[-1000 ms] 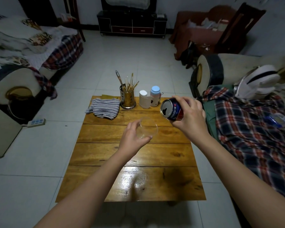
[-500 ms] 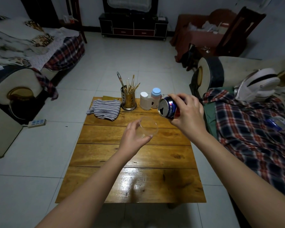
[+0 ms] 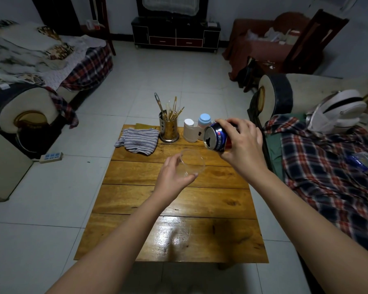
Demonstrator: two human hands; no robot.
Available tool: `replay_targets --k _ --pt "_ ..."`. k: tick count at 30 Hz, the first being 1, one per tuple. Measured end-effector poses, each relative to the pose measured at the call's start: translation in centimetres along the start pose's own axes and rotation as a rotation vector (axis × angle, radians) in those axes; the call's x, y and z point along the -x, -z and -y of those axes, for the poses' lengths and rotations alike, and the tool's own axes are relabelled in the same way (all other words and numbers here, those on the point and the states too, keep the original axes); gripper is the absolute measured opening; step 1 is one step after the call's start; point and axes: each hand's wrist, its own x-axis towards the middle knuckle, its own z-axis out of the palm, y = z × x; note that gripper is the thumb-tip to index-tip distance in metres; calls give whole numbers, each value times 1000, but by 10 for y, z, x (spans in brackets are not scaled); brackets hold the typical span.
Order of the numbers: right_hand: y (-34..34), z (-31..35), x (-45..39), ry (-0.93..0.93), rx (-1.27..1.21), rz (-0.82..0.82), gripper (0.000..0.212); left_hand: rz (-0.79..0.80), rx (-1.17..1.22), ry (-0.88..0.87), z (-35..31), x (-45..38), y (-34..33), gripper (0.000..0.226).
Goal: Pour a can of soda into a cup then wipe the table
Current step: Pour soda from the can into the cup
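Note:
My right hand (image 3: 241, 144) grips a blue and red soda can (image 3: 216, 138), tipped on its side with the opened top facing left, just above and right of the cup. My left hand (image 3: 172, 177) holds a clear plastic cup (image 3: 192, 163) on the wooden table (image 3: 179, 209), fingers curled round its left side. No liquid shows in the cup or leaving the can. A striped grey cloth (image 3: 138, 141) lies crumpled at the table's far left.
A metal holder with chopsticks (image 3: 168, 129), a white container (image 3: 189, 130) and a blue-capped bottle (image 3: 204, 120) stand along the far edge. A plaid-covered sofa (image 3: 327, 166) flanks the right side. A power strip (image 3: 51, 157) lies on the tiled floor at left.
My right hand has tipped the can further and brought it slightly left toward the cup. My left hand and the cup have stayed in place.

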Motion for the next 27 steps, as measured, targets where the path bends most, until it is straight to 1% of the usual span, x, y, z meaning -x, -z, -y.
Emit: replay_targets --k 27 --pt "-4 8 -4 51 21 -13 75 -12 10 2 1 -3 5 74"
